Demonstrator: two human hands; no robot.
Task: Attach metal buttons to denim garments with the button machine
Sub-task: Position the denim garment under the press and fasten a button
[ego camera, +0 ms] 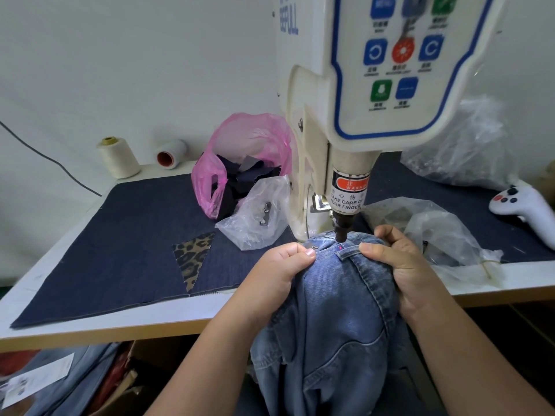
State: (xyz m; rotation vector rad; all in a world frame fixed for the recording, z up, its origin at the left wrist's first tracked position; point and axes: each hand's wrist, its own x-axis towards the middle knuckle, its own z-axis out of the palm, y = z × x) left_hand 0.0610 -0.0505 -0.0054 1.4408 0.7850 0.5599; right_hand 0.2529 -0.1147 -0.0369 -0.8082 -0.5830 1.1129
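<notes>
1. hands hold a denim garment (339,295) under the punch (341,228) of a button machine (375,85), at the front edge of a white table (180,310).
2. left hand (282,265) is curled, pinching a fold of the denim just left of the punch; a metal button (309,244) shows beside its thumb.
3. right hand (396,259) grips the bunched waistband on the other side, fingers wrapped over the cloth.
4. a red light dot (340,250) falls on the denim between the two hands, right below the punch tip.
5. the rest of the garment hangs off the table edge toward the person.
6. left of the machine, a pink bag (249,139) of dark scraps leans against a clear bag (258,214) with small metal parts.
7. a leopard-print scrap (192,256) lies on the dark denim mat (105,250) covering the tabletop.
8. two thread cones (118,157) sit by the wall, one upright, one on its side.
9. crumpled clear plastic (435,229) lies just right of the right hand; a white controller (525,208) rests farther right.
</notes>
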